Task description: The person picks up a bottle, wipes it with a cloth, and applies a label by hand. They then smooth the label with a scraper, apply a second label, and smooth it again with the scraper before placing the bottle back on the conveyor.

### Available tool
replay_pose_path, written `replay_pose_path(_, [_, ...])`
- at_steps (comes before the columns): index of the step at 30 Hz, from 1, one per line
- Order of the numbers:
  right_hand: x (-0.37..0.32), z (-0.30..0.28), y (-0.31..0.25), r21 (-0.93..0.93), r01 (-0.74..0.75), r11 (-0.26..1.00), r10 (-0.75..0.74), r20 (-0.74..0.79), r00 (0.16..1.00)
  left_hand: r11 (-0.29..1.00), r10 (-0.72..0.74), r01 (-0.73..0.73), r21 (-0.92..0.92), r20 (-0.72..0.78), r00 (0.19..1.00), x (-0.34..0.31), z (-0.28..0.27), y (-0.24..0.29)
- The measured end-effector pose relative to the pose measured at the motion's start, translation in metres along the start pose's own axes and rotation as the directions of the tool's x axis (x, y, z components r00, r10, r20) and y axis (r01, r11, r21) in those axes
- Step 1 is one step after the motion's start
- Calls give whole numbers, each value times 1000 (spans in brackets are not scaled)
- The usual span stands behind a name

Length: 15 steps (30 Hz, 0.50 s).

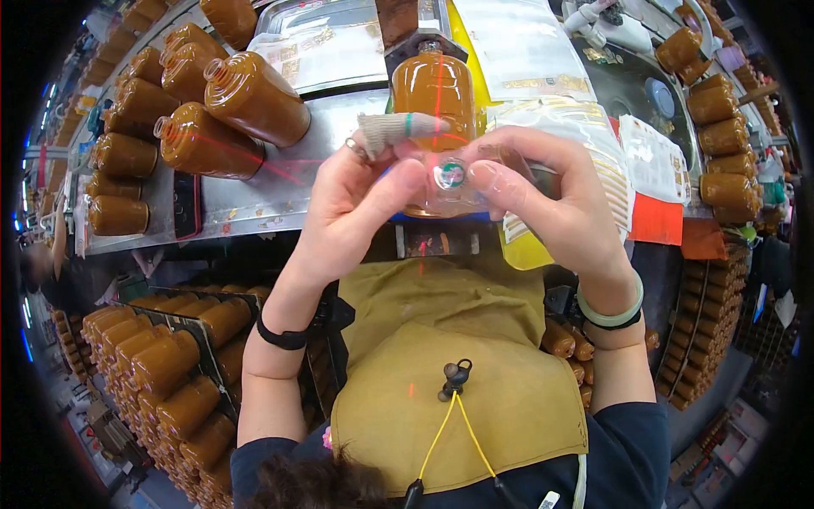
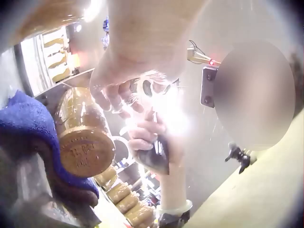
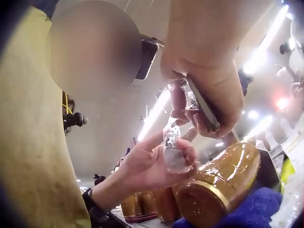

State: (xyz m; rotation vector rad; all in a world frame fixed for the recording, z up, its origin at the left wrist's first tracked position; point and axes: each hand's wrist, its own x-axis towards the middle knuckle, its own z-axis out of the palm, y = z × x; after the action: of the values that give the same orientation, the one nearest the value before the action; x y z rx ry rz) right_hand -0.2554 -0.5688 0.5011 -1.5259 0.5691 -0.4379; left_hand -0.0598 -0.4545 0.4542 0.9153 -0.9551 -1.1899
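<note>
A small clear piece with a round green mark (image 1: 449,175) is pinched between the thumbs and fingers of my left hand (image 1: 358,191) and right hand (image 1: 560,191). Knitted fabric (image 1: 386,129) covers one left finger. Behind and partly beneath the hands lies an amber bottle (image 1: 432,85), its neck pointing away and its base towards me on a blue cloth (image 3: 259,209). The right wrist view shows a flat, thin tool (image 3: 202,104) tucked in my right hand (image 3: 209,71). In the left wrist view, glare hides much of the fingertips.
Several amber bottles (image 1: 259,97) lie at the left of the metal table (image 1: 326,127). A dark phone-like object (image 1: 187,204) is near them. Printed sheets (image 1: 526,51) and a white-striped sheet (image 1: 564,144) lie to the right. Bottle racks (image 1: 161,348) stand below the table.
</note>
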Motion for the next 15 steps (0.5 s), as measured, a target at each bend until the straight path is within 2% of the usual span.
replay_pose_path(1, [-1,-3,4,0,-31,1000,31,-9,999,996,19,-20,86,15,1000,-1,-7,-4])
replay_pose_path(2, [-4,-5,7,5,-60,998,60,4,998,996,16,-18,86,16,1000,-4,-9,-2])
replay_pose_path(4, [-12,-7,23,0,-93,996,93,-16,996,987,-91,97,131,-55,994,-9,-8,4])
replay_pose_path(5, [-16,-7,33,-8,-122,993,121,-33,992,986,-96,103,130,-56,994,-10,-7,3])
replay_pose_path(7, [-18,-8,50,-18,-131,991,130,-69,989,939,-114,152,308,-137,984,-10,-4,-1])
replay_pose_path(8, [-17,-10,56,-88,-148,985,139,-104,985,886,-80,150,438,-175,981,-9,-5,-6])
replay_pose_path(9, [-15,-12,62,-159,-165,973,144,-141,980,886,-81,152,439,-175,981,-8,-6,-13])
replay_pose_path(11, [-9,-12,75,-166,-155,974,127,-167,978,863,-22,139,486,-239,971,-5,-7,-28])
replay_pose_path(15, [-1,-9,89,-164,-99,981,70,-175,982,914,3,101,392,-256,967,-7,-8,-43])
